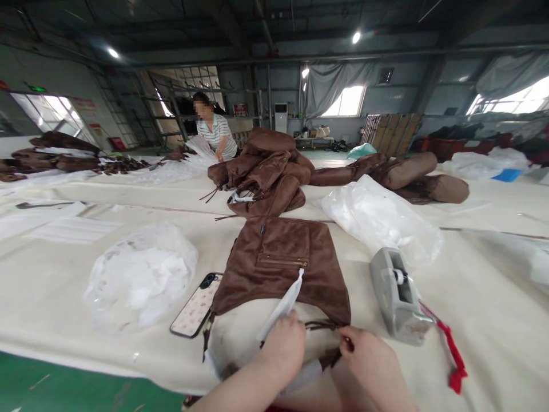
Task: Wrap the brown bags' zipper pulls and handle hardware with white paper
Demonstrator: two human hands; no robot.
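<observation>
A brown suede-like bag (285, 286) lies flat on the table in front of me, its zip pocket facing up. White tissue wrap (288, 298) hangs from the zip pull and runs down to my left hand (286, 339). That hand is closed, with its fingertips partly hidden, at one end of thin brown cords (321, 325). My right hand (371, 356) pinches the cords' other end beside the bag's lower right corner. The bag's strap, partly wrapped in white, passes below both hands and is partly hidden by them.
A phone (194, 309) and a plastic bag of white scraps (143, 274) lie left. To the right stand a tape dispenser (397, 297) with a red ribbon (454, 355) and clear plastic (381, 220). Brown bags (270, 171) are heaped behind; a person (217, 134) works across the table.
</observation>
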